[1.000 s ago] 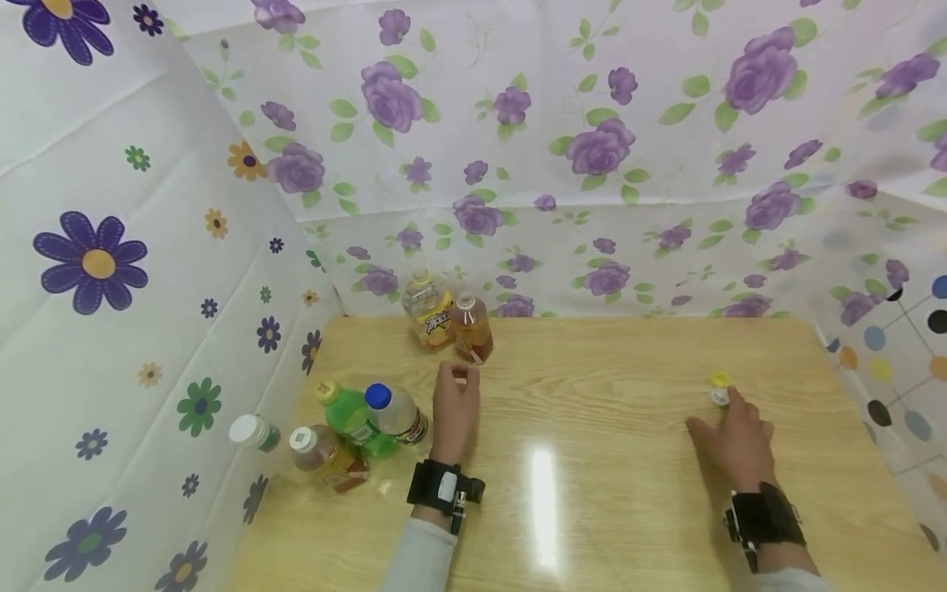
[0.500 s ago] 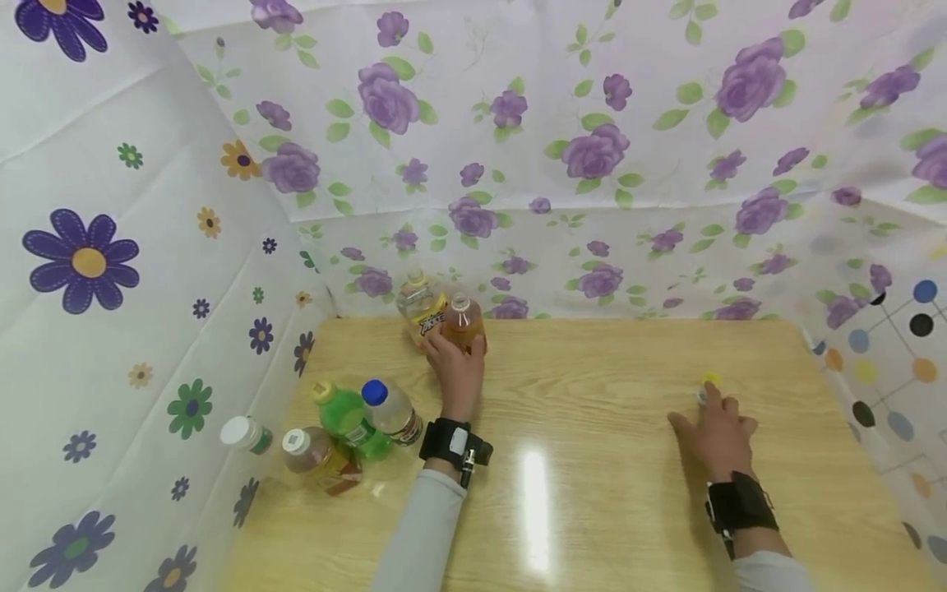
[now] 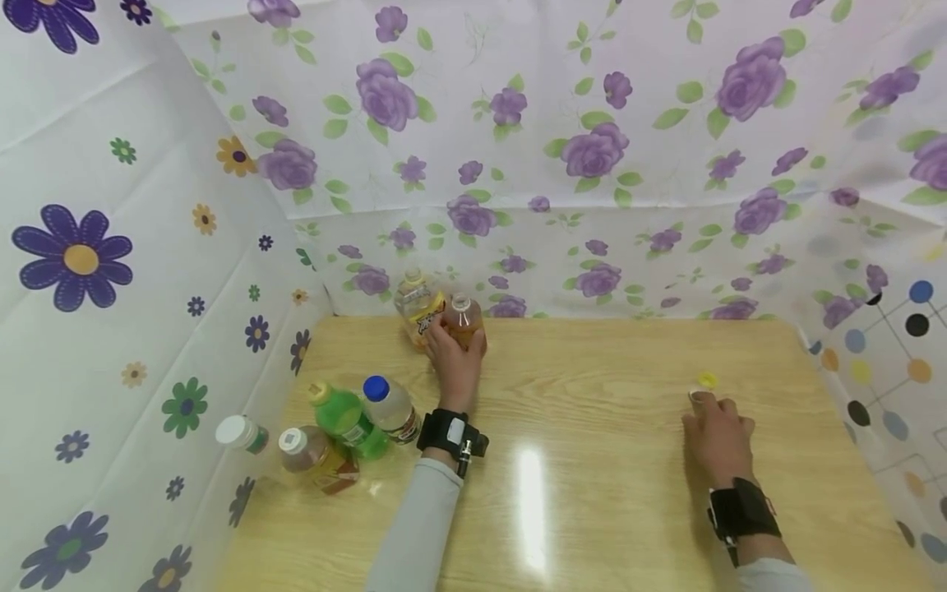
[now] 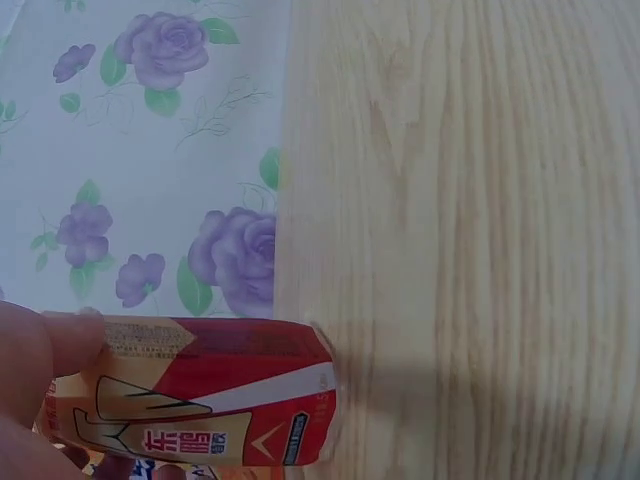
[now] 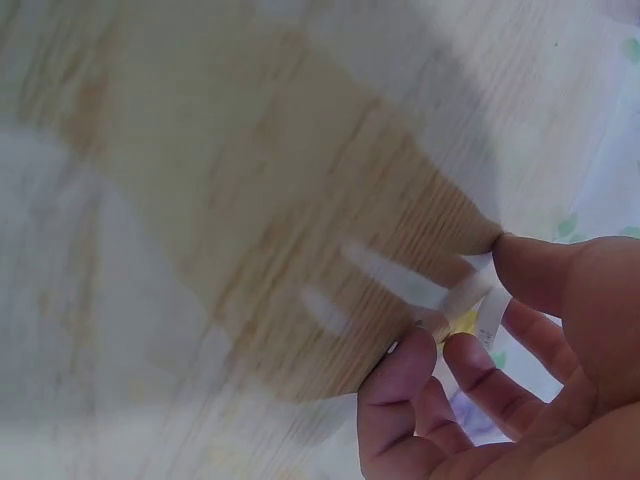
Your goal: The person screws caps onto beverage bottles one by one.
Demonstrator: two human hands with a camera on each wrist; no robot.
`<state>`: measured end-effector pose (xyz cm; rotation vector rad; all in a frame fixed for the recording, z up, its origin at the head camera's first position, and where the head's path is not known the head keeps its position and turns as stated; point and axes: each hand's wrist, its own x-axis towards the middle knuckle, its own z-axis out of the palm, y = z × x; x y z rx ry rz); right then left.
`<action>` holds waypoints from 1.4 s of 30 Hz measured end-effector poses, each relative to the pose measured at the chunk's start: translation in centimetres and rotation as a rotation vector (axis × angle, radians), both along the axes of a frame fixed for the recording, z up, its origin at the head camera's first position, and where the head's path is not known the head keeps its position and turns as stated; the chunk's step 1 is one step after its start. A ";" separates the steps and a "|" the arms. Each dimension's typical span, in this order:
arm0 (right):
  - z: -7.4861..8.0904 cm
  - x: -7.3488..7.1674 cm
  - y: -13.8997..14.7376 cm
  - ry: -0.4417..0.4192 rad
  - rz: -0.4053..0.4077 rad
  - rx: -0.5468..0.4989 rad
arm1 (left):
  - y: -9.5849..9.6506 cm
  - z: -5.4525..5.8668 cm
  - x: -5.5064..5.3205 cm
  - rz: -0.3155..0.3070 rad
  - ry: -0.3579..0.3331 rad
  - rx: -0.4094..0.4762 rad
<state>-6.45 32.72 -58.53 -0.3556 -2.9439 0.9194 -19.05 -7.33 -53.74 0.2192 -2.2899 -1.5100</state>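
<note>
My left hand (image 3: 457, 370) grips an uncapped amber drink bottle (image 3: 462, 309) at the back of the table, fingers on one side and thumb on the other. In the left wrist view that bottle's red and tan label (image 4: 230, 390) shows beside the hand. Touching its left side in the head view is a clear uncapped bottle with a yellow label (image 3: 416, 306). Far to the right, my right hand (image 3: 718, 436) pinches a small white bottle cap (image 3: 694, 395) at its fingertips. Just beyond lies a yellow cap (image 3: 708, 380) on the table.
At the left stand several capped bottles: a green one (image 3: 348, 415), a clear one with a blue cap (image 3: 388, 407), and a brown one with a white cap (image 3: 314, 456). A small white-lidded container (image 3: 240, 433) is near the left cloth wall. Flowered cloth (image 3: 533, 156) backs the table.
My left hand has reached forward and taken hold of the amber bottle. My right thumb has drawn in toward the index finger, and the white cap has shifted slightly left.
</note>
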 end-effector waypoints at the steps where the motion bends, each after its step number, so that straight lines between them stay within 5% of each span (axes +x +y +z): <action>1: 0.0 0.0 -0.1 0.011 0.000 0.003 | -0.1 -0.1 0.1 -0.004 0.004 -0.011; 8: -0.2 0.1 -0.1 0.016 -0.010 0.002 | -0.6 -0.2 0.9 -0.031 0.030 -0.052; 25: -0.6 0.3 0.4 0.048 -0.026 -0.021 | 0.2 -0.7 2.6 -0.125 -0.064 -0.068; 42: -0.2 1.0 0.5 0.001 -0.059 -0.101 | 2.3 -1.5 6.5 -0.291 -0.104 -0.092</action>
